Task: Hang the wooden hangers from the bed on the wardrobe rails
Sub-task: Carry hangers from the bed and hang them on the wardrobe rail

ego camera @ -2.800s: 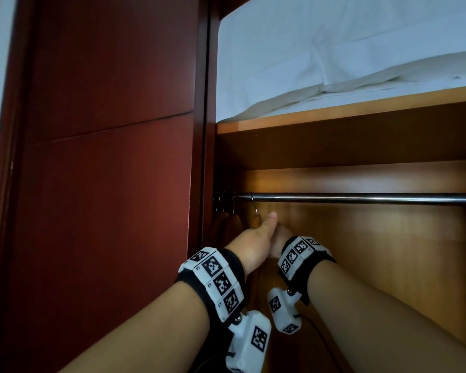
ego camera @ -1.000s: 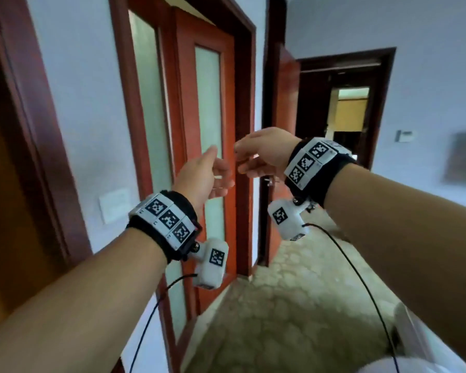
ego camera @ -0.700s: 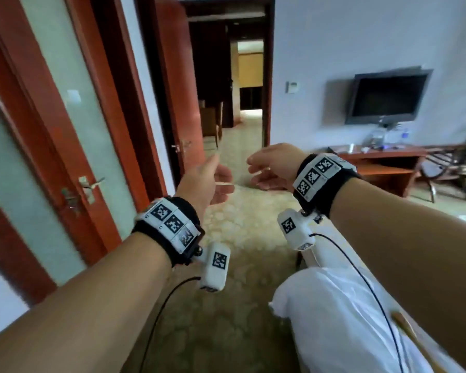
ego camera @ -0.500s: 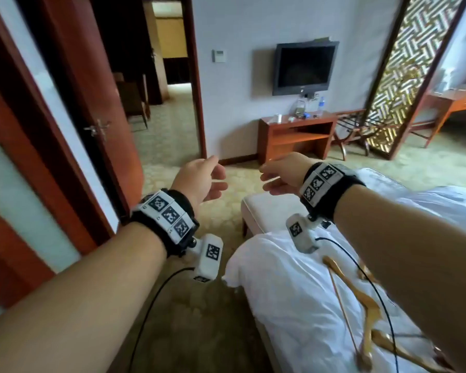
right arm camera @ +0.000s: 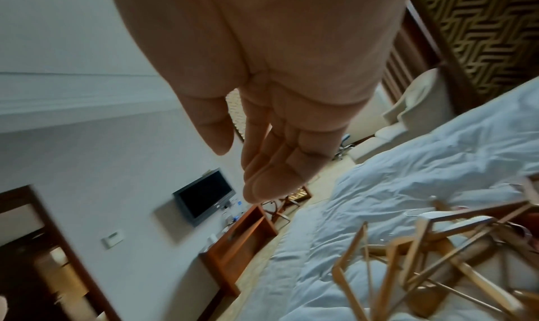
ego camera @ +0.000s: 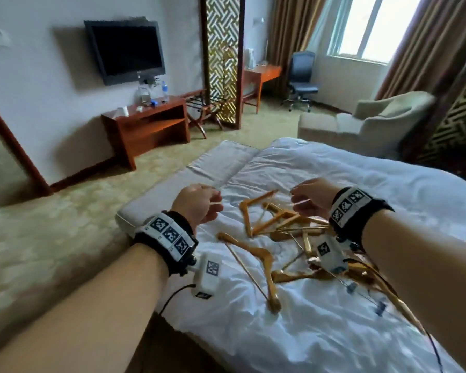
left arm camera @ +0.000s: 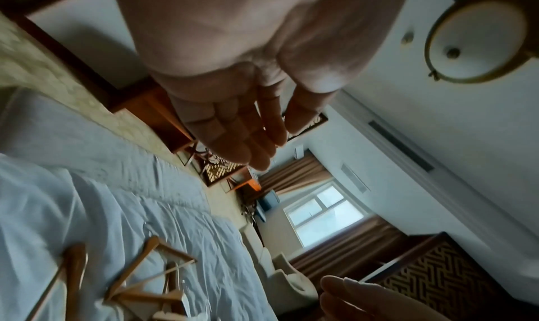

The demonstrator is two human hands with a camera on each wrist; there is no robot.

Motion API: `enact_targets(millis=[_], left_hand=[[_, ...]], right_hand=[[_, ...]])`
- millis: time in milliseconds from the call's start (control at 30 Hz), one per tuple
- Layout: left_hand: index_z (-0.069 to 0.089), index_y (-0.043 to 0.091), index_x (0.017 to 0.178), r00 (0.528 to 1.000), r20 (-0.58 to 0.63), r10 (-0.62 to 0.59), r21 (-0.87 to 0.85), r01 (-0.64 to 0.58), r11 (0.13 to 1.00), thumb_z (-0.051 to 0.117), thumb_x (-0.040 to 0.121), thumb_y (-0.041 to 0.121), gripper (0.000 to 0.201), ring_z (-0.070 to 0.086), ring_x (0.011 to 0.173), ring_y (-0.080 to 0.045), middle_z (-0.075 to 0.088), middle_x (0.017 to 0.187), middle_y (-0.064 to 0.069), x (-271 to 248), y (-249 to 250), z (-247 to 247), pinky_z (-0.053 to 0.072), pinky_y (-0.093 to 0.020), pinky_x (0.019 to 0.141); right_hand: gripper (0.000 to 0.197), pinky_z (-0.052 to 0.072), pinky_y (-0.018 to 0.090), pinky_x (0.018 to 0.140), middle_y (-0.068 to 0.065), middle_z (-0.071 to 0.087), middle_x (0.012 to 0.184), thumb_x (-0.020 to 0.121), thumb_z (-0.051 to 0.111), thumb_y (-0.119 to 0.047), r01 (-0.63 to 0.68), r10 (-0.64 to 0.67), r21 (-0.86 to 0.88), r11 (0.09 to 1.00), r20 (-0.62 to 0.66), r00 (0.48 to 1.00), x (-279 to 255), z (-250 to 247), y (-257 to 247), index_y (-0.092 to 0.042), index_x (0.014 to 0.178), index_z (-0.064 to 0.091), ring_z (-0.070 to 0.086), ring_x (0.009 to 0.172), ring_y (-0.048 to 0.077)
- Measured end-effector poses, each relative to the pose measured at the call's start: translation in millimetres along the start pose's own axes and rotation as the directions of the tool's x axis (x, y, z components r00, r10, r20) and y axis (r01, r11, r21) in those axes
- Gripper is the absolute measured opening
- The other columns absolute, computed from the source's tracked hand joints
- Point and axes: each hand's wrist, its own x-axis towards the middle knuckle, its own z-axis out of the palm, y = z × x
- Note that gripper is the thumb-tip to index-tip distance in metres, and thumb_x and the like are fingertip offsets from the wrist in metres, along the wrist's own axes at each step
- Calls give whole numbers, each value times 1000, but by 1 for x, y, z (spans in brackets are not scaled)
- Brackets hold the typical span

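Observation:
Several wooden hangers [ego camera: 277, 232] lie in a tangled pile on the white bed [ego camera: 293, 332]; the pile also shows in the left wrist view [left arm camera: 140, 287] and the right wrist view [right arm camera: 423, 261]. One hanger [ego camera: 256, 267] lies a little apart at the pile's near left. My left hand [ego camera: 199, 203] hovers above the bed's foot, left of the pile, fingers relaxed and holding nothing [left arm camera: 242, 132]. My right hand [ego camera: 310, 196] hangs over the pile's far right, also relaxed and empty [right arm camera: 268, 160]. The wardrobe is out of view.
A wooden TV console [ego camera: 145, 127] with bottles stands under the wall TV [ego camera: 124, 49]. A lattice screen [ego camera: 221, 57], desk, office chair [ego camera: 301, 79] and beige armchair [ego camera: 369, 122] lie beyond the bed. Carpet [ego camera: 38, 238] runs along the bed's left.
I have turned away from the wardrobe rail, past the doors and hallway, to face the bed. Both empty hands have come down over the hanger pile.

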Motion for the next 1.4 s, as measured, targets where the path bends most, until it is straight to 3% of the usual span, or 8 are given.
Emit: enact_targets(millis=[400,567,733,967,1133,1233,1300,1400], left_hand=[[59,6,90,958,131,-257,161,235,959,52,98,6,12,59,65,-24,62,78,-11,180,-85,151,45,-28,54],[58,6,95,922,111,-370,216,341,915,54,98,7,5,60,59,-20,62,78,-11,253,-129,204,46,-27,52],[59,10,94,875,96,-475,253,440,861,55,99,13,7,65,67,-20,64,86,-10,311,-177,251,49,-28,52],[57,16,95,790,35,-613,298,577,761,59,97,18,4,62,86,-23,58,94,-6,366,-239,306,56,-33,65],[60,15,93,748,-33,-662,268,645,715,60,97,18,5,59,98,-22,56,93,-2,407,-270,336,56,-39,91],[60,6,128,728,-25,-685,280,663,695,60,97,16,33,58,122,-33,60,128,-13,426,-289,352,53,-43,99],[55,5,136,726,-14,-688,293,661,691,60,96,17,42,52,132,-34,53,144,-17,433,-301,361,51,-45,103],[63,15,117,729,-39,-684,325,656,681,61,99,21,19,56,118,-28,57,127,-10,440,-314,369,51,-42,103]], right_hand=[[8,49,27,46,13,61,72,94,57,-7,-288,296,126,949,-55,953,197,-69,112,-7,86,59,61,54,22],[13,56,35,63,16,62,91,94,54,-9,-406,435,241,882,-79,897,269,-90,169,-1,103,62,63,68,26],[32,59,46,79,15,65,94,98,51,-37,-474,561,421,774,-106,821,323,-100,216,-6,100,59,67,78,34],[48,56,50,86,18,64,113,99,45,-48,-534,663,546,646,-53,747,390,-104,264,-5,118,56,67,97,40],[54,53,51,92,15,58,125,99,43,-51,-555,698,614,560,12,716,425,-106,288,-8,131,50,64,104,41],[55,55,50,89,14,57,127,98,45,-52,-548,713,649,528,12,701,442,-110,304,-9,133,49,65,102,39],[55,56,50,87,15,57,125,97,48,-51,-531,724,680,505,1,690,451,-113,314,-9,134,48,67,99,38],[56,56,50,87,16,58,125,97,50,-50,-515,735,714,475,0,678,461,-117,327,-9,135,47,67,99,39]])
